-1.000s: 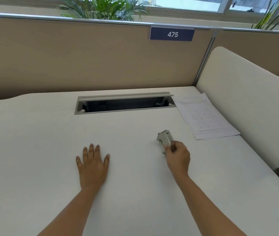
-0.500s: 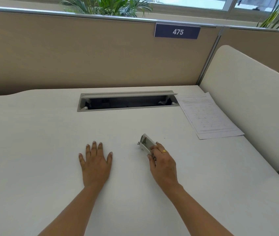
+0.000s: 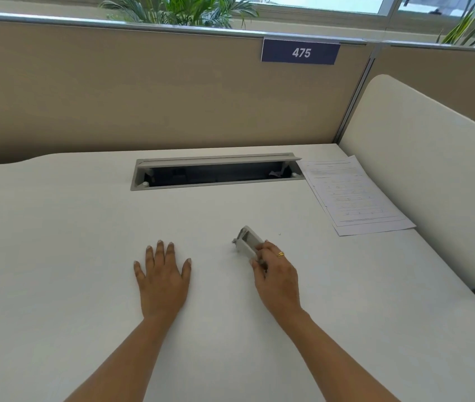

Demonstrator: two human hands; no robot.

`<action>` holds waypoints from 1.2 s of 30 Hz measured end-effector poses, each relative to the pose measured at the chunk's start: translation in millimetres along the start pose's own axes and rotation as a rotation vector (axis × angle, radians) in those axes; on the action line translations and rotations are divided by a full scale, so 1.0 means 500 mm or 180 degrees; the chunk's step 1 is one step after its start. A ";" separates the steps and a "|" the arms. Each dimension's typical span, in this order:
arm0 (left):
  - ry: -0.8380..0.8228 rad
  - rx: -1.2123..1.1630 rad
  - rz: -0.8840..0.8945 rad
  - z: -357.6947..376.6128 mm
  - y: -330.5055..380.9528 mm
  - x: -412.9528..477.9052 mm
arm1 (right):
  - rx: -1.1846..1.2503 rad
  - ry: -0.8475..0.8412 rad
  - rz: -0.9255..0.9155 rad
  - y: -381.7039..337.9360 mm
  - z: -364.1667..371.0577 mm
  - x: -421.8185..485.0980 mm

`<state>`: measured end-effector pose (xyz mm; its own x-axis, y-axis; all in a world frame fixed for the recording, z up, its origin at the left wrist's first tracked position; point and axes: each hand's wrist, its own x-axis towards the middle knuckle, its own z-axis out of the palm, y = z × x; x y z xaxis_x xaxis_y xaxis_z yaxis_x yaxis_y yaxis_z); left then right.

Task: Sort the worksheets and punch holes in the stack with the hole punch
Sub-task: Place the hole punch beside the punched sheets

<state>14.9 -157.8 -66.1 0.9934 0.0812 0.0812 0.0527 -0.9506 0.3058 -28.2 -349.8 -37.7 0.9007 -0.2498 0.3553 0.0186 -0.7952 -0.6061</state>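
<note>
A small grey hole punch point(image 3: 247, 241) lies on the white desk point(image 3: 56, 256) near the middle, angled to the upper left. My right hand point(image 3: 277, 274) grips its near end with the fingertips; a gold ring shows on one finger. My left hand point(image 3: 163, 275) rests flat on the desk, palm down, fingers spread, about a hand's width left of the punch. A stack of printed worksheets point(image 3: 355, 195) lies at the far right of the desk, slightly fanned, apart from both hands.
An open cable tray slot point(image 3: 216, 172) is cut into the desk at the back centre. A beige partition with a sign reading 475 point(image 3: 300, 52) stands behind. A cream side panel point(image 3: 422, 158) borders the desk on the right.
My right hand has slid the hole punch leftward from near the worksheets toward the desk's middle, turning it. My left hand has stayed flat in place.
</note>
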 end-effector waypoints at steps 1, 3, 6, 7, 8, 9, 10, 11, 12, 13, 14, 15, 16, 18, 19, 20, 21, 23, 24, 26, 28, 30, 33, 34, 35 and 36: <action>0.0006 -0.0009 0.0006 -0.001 0.000 0.001 | 0.0305 0.0094 0.0352 -0.003 -0.008 0.007; -0.0018 0.0014 0.0017 -0.001 0.000 0.001 | 0.1155 0.0329 0.1312 0.004 -0.026 0.026; 0.0047 -0.0010 0.0023 0.001 -0.001 0.001 | 0.2640 0.0631 0.2685 0.038 -0.058 0.059; 0.0077 -0.0018 0.0023 0.001 -0.001 0.000 | 0.2993 0.0669 0.2945 0.052 -0.071 0.067; 0.0083 -0.0016 0.0026 0.001 -0.001 0.000 | 0.3282 0.0662 0.3131 0.064 -0.086 0.074; 0.0076 -0.0011 0.0030 0.001 -0.001 0.000 | 0.3498 0.0633 0.3265 0.074 -0.102 0.079; 0.0064 0.0003 0.0032 0.001 -0.001 0.000 | 0.3641 0.0613 0.3366 0.086 -0.115 0.081; 0.0056 0.0015 0.0035 0.003 -0.002 0.001 | 0.3706 0.0587 0.3429 0.097 -0.126 0.082; 0.0068 0.0023 0.0039 0.002 -0.002 0.001 | 0.3686 0.0567 0.3450 0.110 -0.133 0.081; 0.0082 0.0022 0.0038 0.004 -0.002 0.001 | 0.3578 0.0564 0.3425 0.122 -0.137 0.081; 0.0100 0.0024 0.0032 0.004 -0.002 0.001 | 0.3328 0.0558 0.3359 0.134 -0.138 0.081; 0.0111 0.0024 0.0027 0.005 -0.003 0.002 | 0.2966 0.0544 0.3259 0.143 -0.138 0.080; 0.0134 0.0036 0.0025 0.006 -0.002 0.002 | 0.2569 0.0520 0.3137 0.148 -0.138 0.079; 0.0127 0.0079 0.0023 0.007 -0.003 0.003 | 0.1999 0.0489 0.2897 0.145 -0.139 0.075; 0.0109 0.0072 0.0026 0.008 -0.004 0.003 | 0.1852 0.0490 0.2811 0.143 -0.138 0.073; 0.0104 0.0056 0.0030 0.008 -0.004 0.003 | 0.1743 0.0497 0.2756 0.140 -0.135 0.071; 0.0098 0.0051 0.0034 0.008 -0.003 0.002 | 0.1639 0.0505 0.2720 0.139 -0.132 0.070; 0.0081 0.0079 0.0043 0.007 -0.002 0.001 | 0.1481 0.0550 0.2665 0.135 -0.125 0.069; 0.0091 0.0084 0.0051 0.005 -0.001 0.001 | 0.1427 0.0582 0.2640 0.135 -0.122 0.070; 0.0121 0.0074 0.0064 0.006 -0.003 0.002 | 0.1365 0.0644 0.2581 0.138 -0.117 0.071; 0.0169 0.0085 0.0066 0.008 -0.003 0.003 | 0.1278 0.0682 0.2514 0.142 -0.115 0.071; 0.0204 0.0087 0.0062 0.010 -0.003 0.003 | 0.1145 0.0708 0.2457 0.151 -0.112 0.071; 0.0222 0.0083 0.0078 0.010 -0.004 0.002 | 0.1086 0.0737 0.2467 0.149 -0.112 0.069; 0.0206 0.0082 0.0076 0.010 -0.004 0.002 | 0.1017 0.0794 0.2427 0.142 -0.114 0.067; 0.0199 0.0079 0.0073 0.011 -0.005 0.003 | 0.0869 0.0893 0.2295 0.133 -0.117 0.064; 0.0211 0.0083 0.0070 0.012 -0.006 0.003 | 0.0659 0.1031 0.2021 0.123 -0.119 0.058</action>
<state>16.8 -156.6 -72.3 0.9854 0.0791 0.1506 0.0346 -0.9598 0.2784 -26.8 -438.7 -22.1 0.5928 -0.8028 0.0647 -0.3528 -0.3310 -0.8752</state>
